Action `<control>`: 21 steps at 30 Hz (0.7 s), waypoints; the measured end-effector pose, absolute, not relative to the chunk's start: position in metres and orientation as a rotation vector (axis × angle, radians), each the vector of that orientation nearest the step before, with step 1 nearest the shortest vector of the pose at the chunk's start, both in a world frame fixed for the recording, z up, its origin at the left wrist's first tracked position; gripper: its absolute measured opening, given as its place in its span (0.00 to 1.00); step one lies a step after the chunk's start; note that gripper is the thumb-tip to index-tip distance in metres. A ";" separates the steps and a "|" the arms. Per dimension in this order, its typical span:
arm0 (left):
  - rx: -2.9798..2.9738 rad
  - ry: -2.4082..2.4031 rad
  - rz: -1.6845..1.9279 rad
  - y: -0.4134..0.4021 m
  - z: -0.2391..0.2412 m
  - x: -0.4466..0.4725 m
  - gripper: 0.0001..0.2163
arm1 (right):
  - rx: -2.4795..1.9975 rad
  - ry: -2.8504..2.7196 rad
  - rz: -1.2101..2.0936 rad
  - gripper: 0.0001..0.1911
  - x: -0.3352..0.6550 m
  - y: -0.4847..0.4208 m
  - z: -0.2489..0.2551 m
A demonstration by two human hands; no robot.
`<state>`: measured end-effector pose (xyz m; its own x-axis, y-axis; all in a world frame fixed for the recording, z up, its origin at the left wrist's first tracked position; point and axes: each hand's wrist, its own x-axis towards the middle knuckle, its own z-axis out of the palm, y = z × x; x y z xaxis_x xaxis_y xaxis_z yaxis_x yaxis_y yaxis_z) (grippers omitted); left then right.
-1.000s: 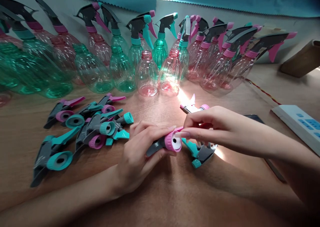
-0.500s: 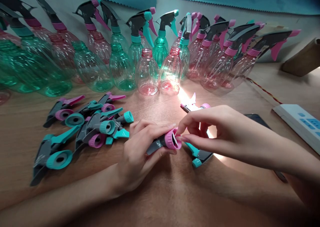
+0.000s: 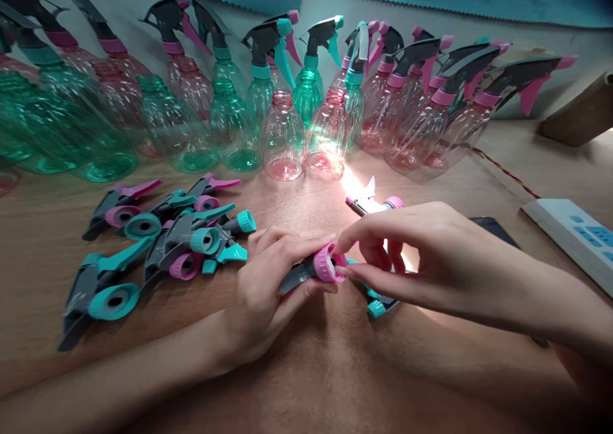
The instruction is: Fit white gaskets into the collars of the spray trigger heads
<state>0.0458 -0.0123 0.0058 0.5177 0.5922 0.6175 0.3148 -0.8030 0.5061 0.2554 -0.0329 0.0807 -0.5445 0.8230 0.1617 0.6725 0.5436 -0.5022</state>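
My left hand (image 3: pixel 263 284) is closed around a grey trigger spray head (image 3: pixel 299 276), with its pink collar (image 3: pixel 324 265) turned toward the right. Inside the collar's mouth lies a thin white gasket (image 3: pixel 331 267) with a dark hole at its centre, partly covered by fingertips. My right hand (image 3: pixel 407 249) has its thumb and index finger at the collar's opening, pinched at the gasket; its other fingers curl inward. Under and behind the right hand are a teal-and-grey spray head (image 3: pixel 376 308) and a pink-and-grey one (image 3: pixel 393 202), both partly hidden.
Several loose spray heads (image 3: pixel 115 301) are piled on the left. Behind stand green bottles (image 3: pixel 234 134) and pink bottles (image 3: pixel 283 140), some open-necked, others topped with spray heads. A dark flat device (image 3: pixel 495 230) and a white power strip (image 3: pixel 575 236) lie to the right.
The white gasket, tilted between my right fingertips before, now lies flatter inside the pink collar. My right fingers have shifted slightly left; my left hand keeps its hold.
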 end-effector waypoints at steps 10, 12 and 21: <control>2.459 0.713 1.174 -0.011 0.002 0.046 0.10 | -1.098 -2.300 0.574 0.05 0.248 -0.033 0.071; 2.459 0.709 1.178 -0.011 0.002 0.046 0.11 | -1.094 -2.309 0.562 0.05 0.249 -0.034 0.072; 2.436 0.748 1.166 -0.011 0.004 0.046 0.12 | -1.201 -2.421 0.450 0.08 0.254 -0.034 0.081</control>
<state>0.0457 -0.0110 0.0038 0.5252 0.5894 0.6138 0.3126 -0.8045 0.5050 0.2536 -0.0344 0.0807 -0.5512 0.8081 0.2076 0.6795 0.5792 -0.4504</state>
